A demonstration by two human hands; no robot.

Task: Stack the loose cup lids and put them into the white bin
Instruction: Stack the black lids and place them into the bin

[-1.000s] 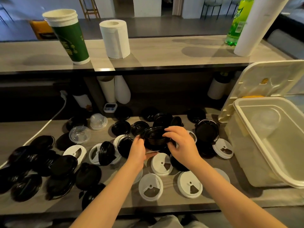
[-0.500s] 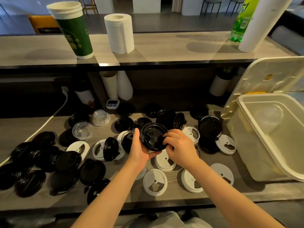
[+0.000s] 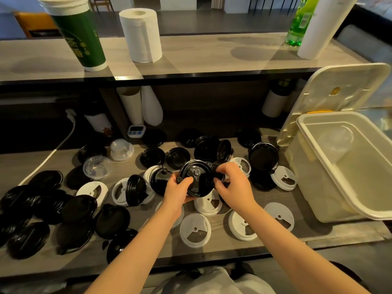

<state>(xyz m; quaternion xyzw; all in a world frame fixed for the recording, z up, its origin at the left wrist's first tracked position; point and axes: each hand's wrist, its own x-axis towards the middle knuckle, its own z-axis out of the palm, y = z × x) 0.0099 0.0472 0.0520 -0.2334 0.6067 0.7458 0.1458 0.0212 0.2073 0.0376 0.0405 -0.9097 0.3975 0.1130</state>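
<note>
In the middle of the frame the left hand is gripping a black lid by its edge over the counter, the right hand is pinching a second black lid just beside it, and the white bin is standing open at the right.

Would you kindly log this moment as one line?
left hand: holds black lid | right hand: grips second lid | white bin: open

A grey wood-grain counter stands above a lower worktop. Beyond lie dark floor and a white wall.
</note>
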